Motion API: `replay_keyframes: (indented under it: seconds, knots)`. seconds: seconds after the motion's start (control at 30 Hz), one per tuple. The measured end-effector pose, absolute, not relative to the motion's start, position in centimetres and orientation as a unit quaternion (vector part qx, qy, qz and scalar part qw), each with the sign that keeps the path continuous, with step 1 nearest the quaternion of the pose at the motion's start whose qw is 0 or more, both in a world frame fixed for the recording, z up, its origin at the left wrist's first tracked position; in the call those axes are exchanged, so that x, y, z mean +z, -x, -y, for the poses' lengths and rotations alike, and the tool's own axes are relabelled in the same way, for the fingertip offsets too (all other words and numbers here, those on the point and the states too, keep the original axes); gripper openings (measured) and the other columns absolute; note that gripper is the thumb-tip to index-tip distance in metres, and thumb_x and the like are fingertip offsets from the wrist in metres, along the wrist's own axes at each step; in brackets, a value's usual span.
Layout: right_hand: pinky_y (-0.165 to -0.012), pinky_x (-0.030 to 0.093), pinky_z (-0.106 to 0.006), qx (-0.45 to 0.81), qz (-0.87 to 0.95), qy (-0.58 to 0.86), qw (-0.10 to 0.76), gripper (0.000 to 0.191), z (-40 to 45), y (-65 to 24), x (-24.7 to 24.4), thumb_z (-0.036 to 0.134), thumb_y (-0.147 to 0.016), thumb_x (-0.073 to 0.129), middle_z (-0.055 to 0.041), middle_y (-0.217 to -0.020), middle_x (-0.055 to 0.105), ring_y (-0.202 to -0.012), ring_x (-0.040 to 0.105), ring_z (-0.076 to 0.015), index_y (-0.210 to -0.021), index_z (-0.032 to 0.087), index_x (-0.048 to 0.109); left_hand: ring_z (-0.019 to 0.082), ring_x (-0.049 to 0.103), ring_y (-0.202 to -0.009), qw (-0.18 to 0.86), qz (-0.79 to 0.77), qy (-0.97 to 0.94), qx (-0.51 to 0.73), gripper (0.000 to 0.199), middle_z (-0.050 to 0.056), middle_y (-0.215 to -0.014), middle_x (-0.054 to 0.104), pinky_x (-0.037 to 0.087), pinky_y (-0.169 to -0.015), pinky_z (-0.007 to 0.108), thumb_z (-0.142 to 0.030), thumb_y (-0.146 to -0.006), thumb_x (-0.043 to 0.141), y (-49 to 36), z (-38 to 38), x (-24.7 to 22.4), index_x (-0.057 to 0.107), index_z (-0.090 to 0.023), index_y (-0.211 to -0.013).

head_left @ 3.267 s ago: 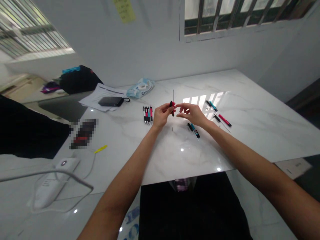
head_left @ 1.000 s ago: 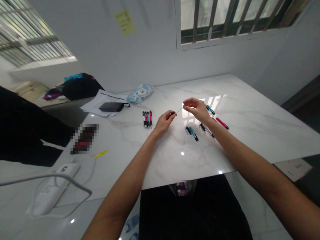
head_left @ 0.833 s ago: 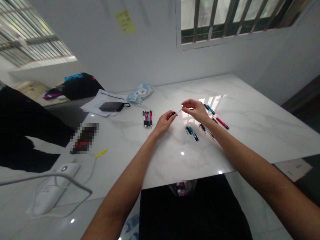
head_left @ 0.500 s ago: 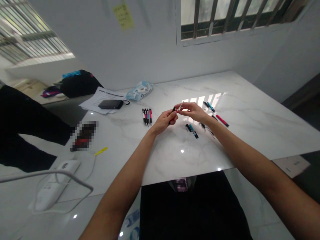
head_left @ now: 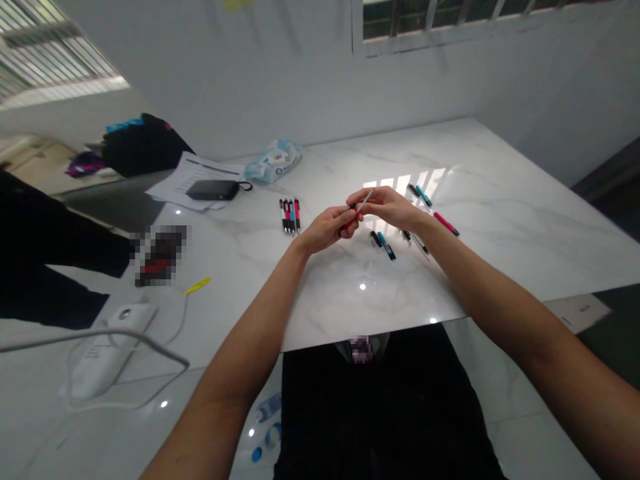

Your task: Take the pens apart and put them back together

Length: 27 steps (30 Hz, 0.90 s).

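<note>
My left hand [head_left: 325, 230] is closed on a red and black pen part [head_left: 347, 227] above the marble-patterned table. My right hand [head_left: 393, 207] pinches a thin pale pen refill [head_left: 368, 197], which slants up from the pen part between the two hands. Whether the refill sits inside the pen part, I cannot make out. Below the right hand lie a black piece and a teal pen part [head_left: 386, 245]. Beyond the right wrist are another teal part [head_left: 423, 195] and a red pen barrel [head_left: 445, 223]. To the left, several pens [head_left: 291, 217] lie side by side.
A black power bank [head_left: 213, 190] rests on printed papers [head_left: 167, 179], with a blue-white soft packet [head_left: 274, 161] behind. A white power strip [head_left: 107, 353], its cable and a yellow tag [head_left: 197, 286] occupy the left. Another person's dark-clothed legs [head_left: 50, 233] show there.
The refill and the pen part have come closer together and tilted as both hands shifted slightly. The view has dipped, so the wall note and window sit higher.
</note>
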State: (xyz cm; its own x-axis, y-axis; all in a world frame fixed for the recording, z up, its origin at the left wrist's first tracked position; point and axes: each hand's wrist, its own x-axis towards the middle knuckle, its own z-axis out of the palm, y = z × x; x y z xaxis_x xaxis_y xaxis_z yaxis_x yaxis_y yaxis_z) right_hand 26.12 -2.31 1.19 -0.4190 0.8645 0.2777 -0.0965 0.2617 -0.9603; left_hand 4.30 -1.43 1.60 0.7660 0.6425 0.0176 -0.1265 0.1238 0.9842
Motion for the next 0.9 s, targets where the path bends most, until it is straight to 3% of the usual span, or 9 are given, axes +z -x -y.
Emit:
replay_keyframes:
  seconds: [0.13,0.27,0.43,0.63,0.77,0.9]
  knots:
    - [-0.090,0.061,-0.037,0.530,0.666,0.289,0.438,0.051,2.7,-26.5,1.9,0.065,-0.081,0.092,-0.0073,-0.110,0.079,-0.098,0.072,-0.0215,-0.105,0.021,0.083,0.008,0.039,-0.059,0.717,-0.214,-0.611,0.258,0.056,-0.004,-0.066,0.045,0.031,-0.055,0.026,-0.067,-0.084,0.090,-4.3,1.5,1.5,0.070,-0.014,-0.091]
    - [-0.092,0.062,-0.039,0.545,0.681,0.279,0.403,0.052,2.9,-26.6,2.2,0.067,-0.082,0.091,-0.0072,-0.106,0.079,-0.098,0.074,-0.0222,-0.105,0.021,0.083,0.009,0.042,-0.060,0.709,-0.237,-0.614,0.253,0.050,-0.001,-0.070,0.049,0.033,-0.055,0.026,-0.062,-0.089,0.088,-4.5,1.6,1.2,0.069,-0.015,-0.088]
    - [-0.086,0.064,-0.036,0.558,0.657,0.278,0.424,0.057,2.8,-26.3,1.8,0.073,-0.078,0.091,-0.0081,-0.110,0.080,-0.092,0.073,-0.0201,-0.098,0.020,0.080,0.008,0.044,-0.061,0.721,-0.215,-0.606,0.258,0.051,-0.001,-0.071,0.050,0.034,-0.055,0.025,-0.059,-0.087,0.091,-4.7,1.8,1.2,0.069,-0.013,-0.088]
    - [-0.094,0.065,-0.039,0.587,0.659,0.257,0.393,0.058,2.5,-26.8,1.2,0.073,-0.076,0.092,-0.0082,-0.105,0.080,-0.105,0.075,-0.0247,-0.097,0.020,0.081,0.008,0.044,-0.060,0.717,-0.217,-0.601,0.277,0.043,-0.002,-0.070,0.049,0.036,-0.056,0.024,-0.054,-0.093,0.087,-5.4,2.2,1.1,0.068,-0.016,-0.089]
    - [-0.093,0.065,-0.037,0.598,0.633,0.275,0.409,0.057,2.6,-26.8,0.9,0.073,-0.076,0.093,-0.0090,-0.111,0.080,-0.106,0.075,-0.0234,-0.098,0.021,0.079,0.008,0.045,-0.059,0.733,-0.234,-0.578,0.273,0.044,-0.002,-0.070,0.051,0.037,-0.054,0.024,-0.053,-0.093,0.086,-5.8,2.4,1.1,0.065,-0.015,-0.085]
    - [-0.091,0.066,-0.038,0.585,0.624,0.302,0.421,0.058,2.7,-26.8,0.6,0.071,-0.075,0.093,-0.0087,-0.111,0.080,-0.106,0.075,-0.0242,-0.101,0.021,0.079,0.008,0.051,-0.062,0.726,-0.230,-0.572,0.304,0.035,-0.001,-0.077,0.057,0.037,-0.053,0.022,-0.044,-0.096,0.085,-6.1,2.7,1.4,0.067,-0.016,-0.093]
